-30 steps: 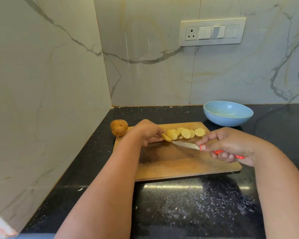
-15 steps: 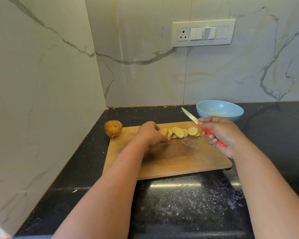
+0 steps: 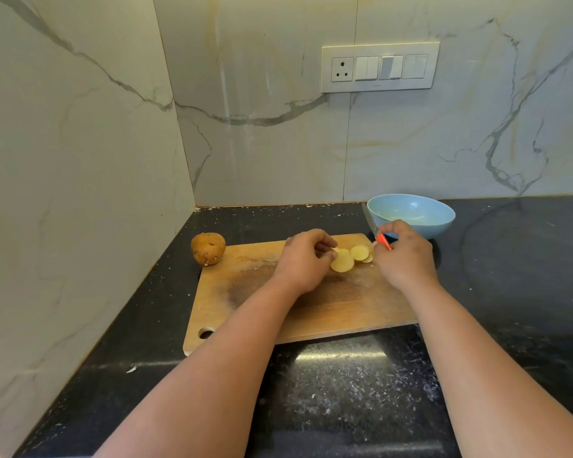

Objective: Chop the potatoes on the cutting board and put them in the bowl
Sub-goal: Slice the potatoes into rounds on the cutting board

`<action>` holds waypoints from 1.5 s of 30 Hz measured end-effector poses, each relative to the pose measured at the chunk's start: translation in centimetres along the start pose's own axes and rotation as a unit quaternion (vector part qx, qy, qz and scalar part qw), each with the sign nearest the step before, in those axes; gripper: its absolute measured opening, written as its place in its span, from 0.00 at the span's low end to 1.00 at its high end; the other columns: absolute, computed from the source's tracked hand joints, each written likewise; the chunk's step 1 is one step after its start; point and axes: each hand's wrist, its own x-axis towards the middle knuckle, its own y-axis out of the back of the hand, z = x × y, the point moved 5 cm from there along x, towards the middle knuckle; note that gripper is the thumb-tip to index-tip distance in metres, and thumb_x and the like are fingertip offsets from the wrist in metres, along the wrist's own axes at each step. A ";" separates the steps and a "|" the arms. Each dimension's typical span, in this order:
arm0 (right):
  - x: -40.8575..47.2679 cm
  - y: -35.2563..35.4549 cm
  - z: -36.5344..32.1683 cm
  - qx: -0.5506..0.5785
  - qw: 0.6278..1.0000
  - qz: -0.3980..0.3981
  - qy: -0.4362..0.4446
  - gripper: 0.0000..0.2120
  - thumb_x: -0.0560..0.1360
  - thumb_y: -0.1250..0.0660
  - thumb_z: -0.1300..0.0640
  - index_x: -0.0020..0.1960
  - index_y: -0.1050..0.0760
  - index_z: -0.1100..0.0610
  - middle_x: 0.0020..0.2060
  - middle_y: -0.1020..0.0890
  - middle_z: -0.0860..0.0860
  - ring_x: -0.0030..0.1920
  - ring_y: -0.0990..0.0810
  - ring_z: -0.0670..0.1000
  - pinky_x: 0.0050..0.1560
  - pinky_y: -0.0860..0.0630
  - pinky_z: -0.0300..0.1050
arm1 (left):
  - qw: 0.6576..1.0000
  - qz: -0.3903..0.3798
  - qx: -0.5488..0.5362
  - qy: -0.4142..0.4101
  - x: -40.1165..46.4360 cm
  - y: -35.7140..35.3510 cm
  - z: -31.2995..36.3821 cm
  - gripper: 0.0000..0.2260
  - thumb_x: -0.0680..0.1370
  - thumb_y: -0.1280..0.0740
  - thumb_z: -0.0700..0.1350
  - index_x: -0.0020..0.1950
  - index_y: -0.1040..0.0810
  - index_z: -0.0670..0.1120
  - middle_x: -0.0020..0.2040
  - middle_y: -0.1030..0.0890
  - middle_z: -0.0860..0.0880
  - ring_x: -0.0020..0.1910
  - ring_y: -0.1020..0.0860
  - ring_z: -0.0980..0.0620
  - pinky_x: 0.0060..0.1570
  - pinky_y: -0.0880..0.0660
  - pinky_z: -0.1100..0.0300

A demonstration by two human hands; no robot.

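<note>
Several pale potato slices lie bunched at the far right of the wooden cutting board. My left hand curls its fingers round the slices from the left. My right hand grips a knife by its red handle, and also sits against the right side of the pile; the blade points up and away toward the bowl. The light blue bowl stands just behind the board's right corner and looks empty. A whole brown potato rests at the board's far left corner.
The board lies on a black speckled countertop in a corner of marble walls. A switch plate with a socket is on the back wall. Small white scraps dot the counter.
The knife has lifted off the board, its blade swinging up toward the bowl. Both hands have closed in on the slices, bunching them together.
</note>
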 end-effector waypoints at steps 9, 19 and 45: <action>0.4 0.4 0.5 -0.049 0.999 0.015 -0.006 0.14 0.78 0.34 0.56 0.62 0.25 0.61 0.54 0.20 0.58 0.45 0.29 0.52 0.44 0.35 0.41 | 0.984 -0.002 0.167 0.052 0.1 1.1 -1.0 0.26 0.77 0.31 0.57 0.70 0.31 0.45 0.67 0.32 0.45 0.66 0.31 0.47 0.64 0.30 0.54; 0.3 -3.3 -0.3 -0.104 0.979 -0.171 0.045 0.10 0.83 0.44 0.54 0.61 0.33 0.57 0.49 0.25 0.55 0.46 0.27 0.53 0.41 0.34 0.45 | 0.967 -0.100 0.213 0.102 0.2 -0.5 -1.2 0.34 0.75 0.30 0.61 0.72 0.33 0.41 0.70 0.28 0.43 0.69 0.32 0.44 0.65 0.33 0.54; -3.5 -1.6 -0.2 -0.069 0.996 -0.051 0.028 0.05 0.83 0.47 0.57 0.51 0.36 0.58 0.42 0.25 0.55 0.43 0.26 0.57 0.39 0.31 0.48 | 0.965 -0.107 0.197 0.138 -4.3 0.9 -2.5 0.34 0.75 0.35 0.66 0.72 0.32 0.43 0.70 0.28 0.43 0.68 0.31 0.44 0.65 0.32 0.52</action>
